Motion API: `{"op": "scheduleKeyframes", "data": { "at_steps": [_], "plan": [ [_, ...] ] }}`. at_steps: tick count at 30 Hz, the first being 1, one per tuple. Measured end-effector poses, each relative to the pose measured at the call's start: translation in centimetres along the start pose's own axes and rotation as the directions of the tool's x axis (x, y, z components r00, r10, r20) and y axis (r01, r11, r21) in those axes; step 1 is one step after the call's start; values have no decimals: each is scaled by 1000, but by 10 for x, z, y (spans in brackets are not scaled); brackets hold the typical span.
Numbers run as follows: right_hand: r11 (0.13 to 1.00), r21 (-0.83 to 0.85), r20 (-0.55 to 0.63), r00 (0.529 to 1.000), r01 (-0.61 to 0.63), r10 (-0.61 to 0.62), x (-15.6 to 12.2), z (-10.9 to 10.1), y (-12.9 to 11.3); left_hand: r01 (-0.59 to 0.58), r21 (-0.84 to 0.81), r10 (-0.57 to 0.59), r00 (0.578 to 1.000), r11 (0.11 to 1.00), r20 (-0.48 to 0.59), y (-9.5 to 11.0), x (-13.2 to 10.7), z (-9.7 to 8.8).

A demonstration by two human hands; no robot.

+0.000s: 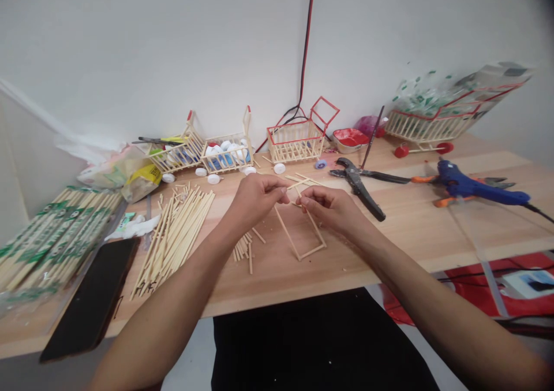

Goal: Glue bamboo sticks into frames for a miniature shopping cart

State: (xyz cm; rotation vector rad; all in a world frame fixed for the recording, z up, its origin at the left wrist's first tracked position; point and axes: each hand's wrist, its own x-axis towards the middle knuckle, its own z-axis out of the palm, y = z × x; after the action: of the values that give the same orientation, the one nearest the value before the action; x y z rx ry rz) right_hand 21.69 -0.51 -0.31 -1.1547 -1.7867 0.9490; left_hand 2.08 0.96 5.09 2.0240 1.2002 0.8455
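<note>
"Where's the stick frame?"

"Between the two hands, over the table; I can't tell whether its near end rests there. The left hand has its grip pinched on a short stick at the frame's far end; the right hand has its grip pinched on the frame's side."

"How would it handle?"

"Very light, I'd judge, and stiff along each stick, but fragile at the corners, where a twist could break a joint. Hold it lightly by the sides, close to a corner. Dry wood shouldn't slip much."

"And the materials?"

"Slim, pale, matte rods in a narrow rectangle. Left of the frame lie cut pieces and, farther left, a heap of long sticks. Beyond the frame stands a slatted, red-edged cart; well right of it, a blue glue gun."
</note>
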Motion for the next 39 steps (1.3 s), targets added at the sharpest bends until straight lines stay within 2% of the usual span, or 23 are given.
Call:
{"op": "scheduleKeyframes", "data": {
  "at_steps": [39],
  "plan": [
    [1000,9,-7,1000,-1,1,2,2,2,-6,7,6,1000,1000,-13,1,1,0]
  ]
}}
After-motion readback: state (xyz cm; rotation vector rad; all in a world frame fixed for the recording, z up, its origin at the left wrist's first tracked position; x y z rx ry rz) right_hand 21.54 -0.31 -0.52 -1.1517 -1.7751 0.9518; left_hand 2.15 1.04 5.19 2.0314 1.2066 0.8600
